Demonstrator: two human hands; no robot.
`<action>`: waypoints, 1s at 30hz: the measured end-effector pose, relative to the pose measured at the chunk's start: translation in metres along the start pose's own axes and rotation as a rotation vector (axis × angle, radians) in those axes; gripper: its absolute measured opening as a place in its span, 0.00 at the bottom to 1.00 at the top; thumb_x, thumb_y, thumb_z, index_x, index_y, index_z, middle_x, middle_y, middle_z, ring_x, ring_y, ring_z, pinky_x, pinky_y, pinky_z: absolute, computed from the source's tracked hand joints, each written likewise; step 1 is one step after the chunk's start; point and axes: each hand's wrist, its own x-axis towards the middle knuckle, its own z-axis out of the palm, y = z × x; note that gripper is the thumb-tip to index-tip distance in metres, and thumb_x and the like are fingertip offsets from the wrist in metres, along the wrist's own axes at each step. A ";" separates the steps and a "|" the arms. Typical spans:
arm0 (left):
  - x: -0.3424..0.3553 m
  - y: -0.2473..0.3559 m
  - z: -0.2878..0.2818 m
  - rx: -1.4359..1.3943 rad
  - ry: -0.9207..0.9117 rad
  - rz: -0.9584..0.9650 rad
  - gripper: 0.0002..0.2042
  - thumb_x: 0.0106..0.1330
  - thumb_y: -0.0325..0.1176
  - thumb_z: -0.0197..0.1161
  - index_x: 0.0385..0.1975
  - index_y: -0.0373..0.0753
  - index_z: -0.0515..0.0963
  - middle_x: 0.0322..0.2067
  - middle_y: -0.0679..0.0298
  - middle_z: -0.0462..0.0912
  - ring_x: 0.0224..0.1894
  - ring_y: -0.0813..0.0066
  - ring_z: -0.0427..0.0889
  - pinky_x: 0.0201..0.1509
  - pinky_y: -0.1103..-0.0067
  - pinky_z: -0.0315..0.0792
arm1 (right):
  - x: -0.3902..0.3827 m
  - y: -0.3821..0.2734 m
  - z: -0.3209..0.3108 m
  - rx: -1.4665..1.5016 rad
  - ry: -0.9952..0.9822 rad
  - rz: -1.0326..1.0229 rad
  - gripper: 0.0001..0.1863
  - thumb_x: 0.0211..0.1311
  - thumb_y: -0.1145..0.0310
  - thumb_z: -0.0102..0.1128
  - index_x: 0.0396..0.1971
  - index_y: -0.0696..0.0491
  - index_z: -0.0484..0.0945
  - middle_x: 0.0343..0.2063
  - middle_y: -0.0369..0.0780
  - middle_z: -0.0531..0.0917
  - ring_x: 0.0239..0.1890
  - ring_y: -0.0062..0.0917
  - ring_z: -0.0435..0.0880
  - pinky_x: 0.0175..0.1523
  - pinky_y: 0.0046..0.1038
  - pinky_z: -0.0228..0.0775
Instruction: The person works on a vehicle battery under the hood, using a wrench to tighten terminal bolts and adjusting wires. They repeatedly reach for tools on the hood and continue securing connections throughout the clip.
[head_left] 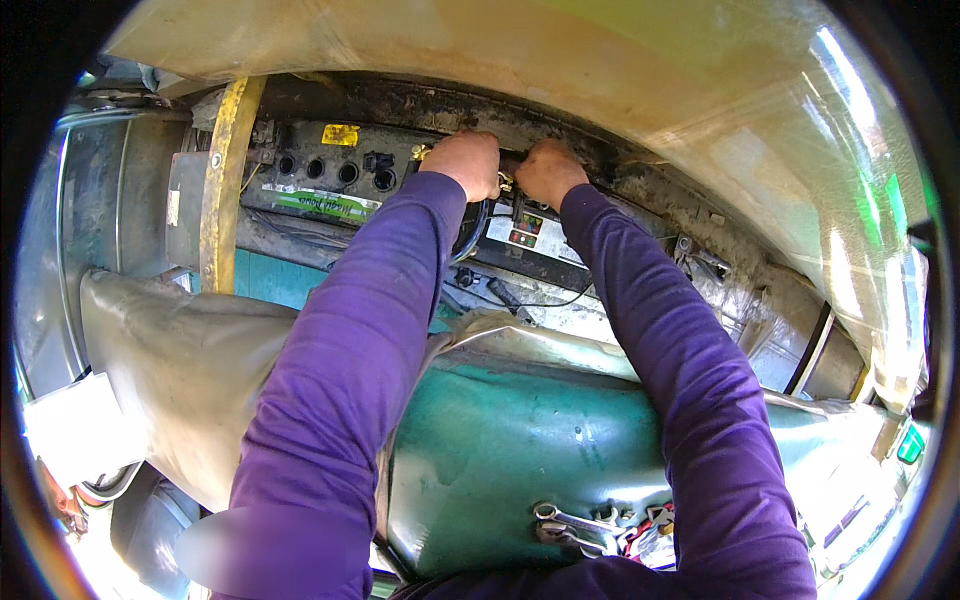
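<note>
Place: apparently a vehicle's interior
Power: long black plastic-cased battery [331,159]
Seating: green vinyl-looking cushion [500,440]
Tools: silvery metal spanners [580,522]

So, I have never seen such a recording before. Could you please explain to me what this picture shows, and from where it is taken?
There is no robot here: you see a person's own two arms in purple sleeves. The camera is worn on the head and looks down; its fisheye lens bends straight edges, especially near the rim.

At the top, the bare left hand and right hand are close together, at a small metal fitting. The fingers are partly hidden, so I cannot tell exactly what each one grips. To the left is what looks like a dark battery with round holes, behind a worn yellow bar.

Nearer the body, metal wrenches lie on a green padded surface.
</note>
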 end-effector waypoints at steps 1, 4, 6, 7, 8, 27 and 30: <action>0.001 -0.001 0.000 0.000 -0.002 -0.010 0.22 0.51 0.34 0.77 0.46 0.31 0.85 0.47 0.44 0.86 0.52 0.50 0.87 0.58 0.63 0.80 | 0.000 -0.001 -0.004 0.043 -0.008 0.021 0.24 0.58 0.58 0.59 0.45 0.64 0.85 0.51 0.58 0.83 0.56 0.49 0.83 0.61 0.40 0.76; 0.002 -0.002 0.002 0.024 0.004 0.029 0.22 0.52 0.35 0.77 0.46 0.31 0.85 0.48 0.44 0.86 0.52 0.50 0.86 0.58 0.63 0.80 | -0.002 0.011 -0.017 0.133 -0.078 0.032 0.24 0.58 0.59 0.60 0.46 0.64 0.85 0.51 0.58 0.83 0.55 0.50 0.83 0.62 0.41 0.75; 0.003 -0.004 0.000 0.005 -0.007 0.014 0.21 0.53 0.34 0.76 0.46 0.31 0.85 0.49 0.44 0.86 0.53 0.50 0.86 0.58 0.63 0.80 | -0.006 0.018 -0.018 0.159 -0.033 -0.001 0.24 0.58 0.60 0.59 0.47 0.64 0.84 0.51 0.59 0.83 0.54 0.51 0.83 0.62 0.42 0.75; 0.003 -0.004 0.000 -0.004 -0.019 0.010 0.21 0.53 0.34 0.76 0.47 0.32 0.85 0.49 0.44 0.86 0.53 0.50 0.86 0.58 0.63 0.80 | -0.007 0.020 -0.016 0.129 0.039 -0.058 0.24 0.57 0.60 0.60 0.45 0.64 0.84 0.50 0.59 0.83 0.54 0.51 0.84 0.62 0.42 0.75; 0.002 -0.004 -0.001 -0.019 -0.020 -0.010 0.20 0.53 0.33 0.75 0.47 0.32 0.85 0.49 0.44 0.86 0.53 0.50 0.86 0.58 0.63 0.80 | -0.009 0.020 -0.011 0.101 0.128 -0.104 0.24 0.57 0.59 0.60 0.44 0.65 0.84 0.48 0.60 0.84 0.53 0.52 0.84 0.61 0.42 0.75; -0.016 -0.005 -0.061 0.078 -0.174 -0.064 0.20 0.62 0.34 0.58 0.51 0.32 0.84 0.55 0.42 0.82 0.57 0.48 0.83 0.60 0.62 0.77 | 0.000 -0.001 -0.024 0.188 0.105 -0.251 0.22 0.60 0.58 0.72 0.46 0.61 0.85 0.41 0.51 0.88 0.43 0.39 0.85 0.49 0.36 0.78; -0.013 -0.004 -0.057 0.060 -0.146 -0.021 0.20 0.64 0.35 0.58 0.52 0.32 0.83 0.55 0.43 0.82 0.57 0.48 0.83 0.61 0.62 0.76 | -0.002 0.015 -0.018 -0.023 0.289 -0.211 0.26 0.62 0.56 0.69 0.51 0.62 0.81 0.46 0.57 0.85 0.52 0.51 0.83 0.59 0.41 0.75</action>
